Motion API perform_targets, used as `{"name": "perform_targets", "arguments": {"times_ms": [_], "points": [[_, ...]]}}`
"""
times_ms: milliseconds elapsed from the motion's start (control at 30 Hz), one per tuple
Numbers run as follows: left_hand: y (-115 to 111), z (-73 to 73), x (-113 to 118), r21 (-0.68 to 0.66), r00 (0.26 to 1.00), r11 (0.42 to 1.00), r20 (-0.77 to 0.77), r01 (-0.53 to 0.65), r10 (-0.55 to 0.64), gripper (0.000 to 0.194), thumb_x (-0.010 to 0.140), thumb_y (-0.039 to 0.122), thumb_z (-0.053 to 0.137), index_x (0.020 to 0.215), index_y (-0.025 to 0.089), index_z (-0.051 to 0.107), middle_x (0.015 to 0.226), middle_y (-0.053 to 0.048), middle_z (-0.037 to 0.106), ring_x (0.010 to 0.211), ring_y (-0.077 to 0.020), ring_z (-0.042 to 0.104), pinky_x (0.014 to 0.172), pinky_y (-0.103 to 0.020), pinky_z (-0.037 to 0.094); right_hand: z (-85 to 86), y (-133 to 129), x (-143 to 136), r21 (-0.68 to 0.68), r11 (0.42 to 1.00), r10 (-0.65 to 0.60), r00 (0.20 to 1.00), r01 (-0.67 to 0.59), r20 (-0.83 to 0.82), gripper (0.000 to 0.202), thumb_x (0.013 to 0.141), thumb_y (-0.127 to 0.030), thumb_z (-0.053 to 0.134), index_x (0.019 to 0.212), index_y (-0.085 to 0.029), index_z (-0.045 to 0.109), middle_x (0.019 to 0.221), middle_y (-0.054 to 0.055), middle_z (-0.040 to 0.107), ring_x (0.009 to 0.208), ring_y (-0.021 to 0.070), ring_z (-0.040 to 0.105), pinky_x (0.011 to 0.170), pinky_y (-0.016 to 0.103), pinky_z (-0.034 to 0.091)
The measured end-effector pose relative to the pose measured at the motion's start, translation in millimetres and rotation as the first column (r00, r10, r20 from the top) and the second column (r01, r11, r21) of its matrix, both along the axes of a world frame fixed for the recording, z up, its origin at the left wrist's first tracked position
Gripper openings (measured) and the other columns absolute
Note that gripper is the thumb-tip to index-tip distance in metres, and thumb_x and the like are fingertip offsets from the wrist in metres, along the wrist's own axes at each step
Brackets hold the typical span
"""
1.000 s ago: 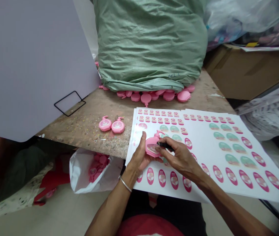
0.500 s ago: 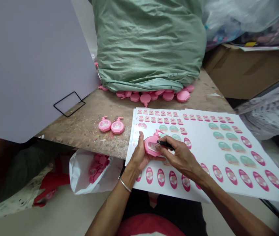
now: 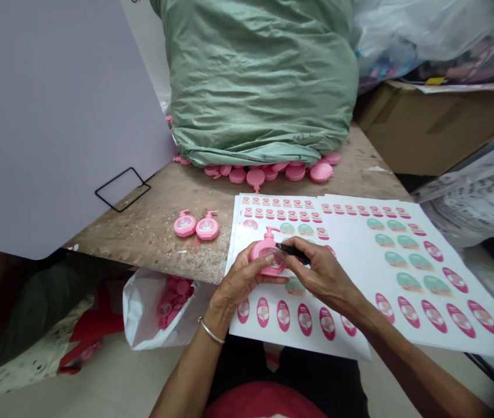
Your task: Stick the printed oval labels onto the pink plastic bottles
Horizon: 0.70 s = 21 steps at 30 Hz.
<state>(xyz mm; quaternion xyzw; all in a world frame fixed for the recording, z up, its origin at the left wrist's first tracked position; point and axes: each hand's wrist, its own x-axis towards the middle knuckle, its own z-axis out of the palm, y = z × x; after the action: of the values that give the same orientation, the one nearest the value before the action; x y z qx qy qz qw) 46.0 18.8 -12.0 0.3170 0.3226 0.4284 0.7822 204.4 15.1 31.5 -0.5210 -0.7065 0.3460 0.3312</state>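
Note:
My left hand (image 3: 240, 273) is wrapped round a pink toy pump bottle (image 3: 265, 251), its thumb lying across the front label. The bottle stands upright with its nozzle at the top. In my right hand (image 3: 320, 270) is a slim black tool (image 3: 292, 251), pinched between thumb and fingers; its tip is at the bottle's right side, and its exact kind is unclear. Beneath both hands lie printed sticker sheets (image 3: 351, 255) with pink oval, green half-round and small pink labels. To the left, two pink toy bottles (image 3: 207, 226) with labels rest on the table.
A large green sack (image 3: 259, 81) stands at the back of the table (image 3: 142, 238), with several pink bottles (image 3: 255, 178) along its base. A white bag (image 3: 137, 307) of pink pieces hangs below the front edge. A grey panel (image 3: 55, 116) stands left, a cardboard box (image 3: 442, 130) right.
My left thumb has come down from beside the bottle onto its front. The bottle has turned more upright. The black tool stays in my right hand close by it.

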Motion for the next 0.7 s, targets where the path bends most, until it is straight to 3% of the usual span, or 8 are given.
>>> {"name": "perform_targets", "arguments": {"times_ms": [133, 267, 400, 467, 567, 633, 700], "points": [[-1.1, 0.2, 4.3, 0.018, 1.0, 1.0, -0.012, -0.007, 0.007, 0.039, 0.077, 0.029, 0.07, 0.111, 0.014, 0.059, 0.1, -0.007, 0.064, 0.083, -0.018, 0.064, 0.074, -0.036, 0.057, -1.8, -3.3, -2.0, 0.211, 0.977, -0.066, 0.985, 0.032, 0.157, 0.012, 0.087, -0.023, 0.051, 0.083, -0.019, 0.061, 0.079, 0.004, 0.061, 0.075, 0.0183, 0.056, 0.07, 0.033, 0.045], [-3.2, 3.5, 8.2, 0.061, 1.0, 0.998, 0.001, -0.018, 0.018, 0.038, 0.079, 0.03, 0.068, 0.112, 0.014, 0.057, 0.102, -0.009, 0.064, 0.084, -0.0197, 0.065, 0.072, -0.036, 0.057, -4.2, -7.8, -4.2, 0.442, 0.897, -0.211, 0.901, 0.024, 0.378, 0.011, 0.086, -0.021, 0.052, 0.084, -0.016, 0.062, 0.081, 0.008, 0.06, 0.079, 0.0213, 0.054, 0.071, 0.034, 0.043], [-3.1, 8.7, 12.2, 0.075, 1.0, 0.997, 0.016, -0.01, 0.008, 0.036, 0.081, 0.027, 0.065, 0.113, 0.013, 0.056, 0.106, -0.012, 0.065, 0.089, -0.023, 0.066, 0.07, -0.034, 0.057, -8.2, -10.6, -8.8, 0.587, 0.804, -0.392, 0.825, 0.093, 0.406, 0.016, 0.089, -0.029, 0.054, 0.086, -0.017, 0.064, 0.084, 0.007, 0.059, 0.08, 0.0196, 0.055, 0.064, 0.029, 0.042], [-2.3, 10.8, 15.1, 0.071, 1.0, 0.997, 0.031, -0.006, 0.004, 0.036, 0.081, 0.026, 0.064, 0.113, 0.012, 0.057, 0.105, -0.013, 0.066, 0.09, -0.0236, 0.066, 0.07, -0.034, 0.057, -10.9, -11.4, -11.1, 0.615, 0.773, -0.46, 0.808, 0.16, 0.368, 0.021, 0.089, -0.036, 0.055, 0.088, -0.018, 0.065, 0.087, 0.006, 0.058, 0.078, 0.0175, 0.056, 0.058, 0.026, 0.04], [-1.7, 12.7, 18.6, 0.064, 0.998, 0.998, 0.059, 0.015, -0.019, 0.034, 0.082, 0.026, 0.063, 0.112, 0.01, 0.058, 0.103, -0.014, 0.067, 0.09, -0.0244, 0.067, 0.072, -0.034, 0.057, -12.8, -11.4, -8.9, 0.592, 0.77, -0.492, 0.811, 0.237, 0.316, 0.025, 0.088, -0.042, 0.055, 0.093, -0.02, 0.066, 0.089, 0.005, 0.057, 0.075, 0.0153, 0.057, 0.054, 0.025, 0.04], [-2.5, 13.0, 18.6, 0.035, 0.998, 0.999, 0.066, 0.022, -0.024, 0.035, 0.081, 0.026, 0.065, 0.112, 0.01, 0.058, 0.103, -0.014, 0.067, 0.089, -0.0241, 0.067, 0.073, -0.035, 0.057, -11.8, -9.2, -1.0, 0.57, 0.767, -0.519, 0.807, 0.294, 0.282, 0.032, 0.088, -0.045, 0.055, 0.106, -0.021, 0.063, 0.09, 0.005, 0.057, 0.078, 0.0175, 0.057, 0.058, 0.026, 0.043], [-4.2, 12.7, 16.4, -0.022, 0.998, 0.999, 0.062, 0.024, -0.023, 0.038, 0.08, 0.026, 0.066, 0.114, 0.01, 0.057, 0.102, -0.014, 0.067, 0.088, -0.0238, 0.068, 0.074, -0.035, 0.057, -10.1, -4.6, 10.3, 0.505, 0.763, -0.556, 0.807, 0.402, 0.199, 0.052, 0.083, -0.049, 0.059, 0.127, -0.022, 0.052, 0.096, 0.007, 0.058, 0.086, 0.0215, 0.058, 0.064, 0.031, 0.048]]}}
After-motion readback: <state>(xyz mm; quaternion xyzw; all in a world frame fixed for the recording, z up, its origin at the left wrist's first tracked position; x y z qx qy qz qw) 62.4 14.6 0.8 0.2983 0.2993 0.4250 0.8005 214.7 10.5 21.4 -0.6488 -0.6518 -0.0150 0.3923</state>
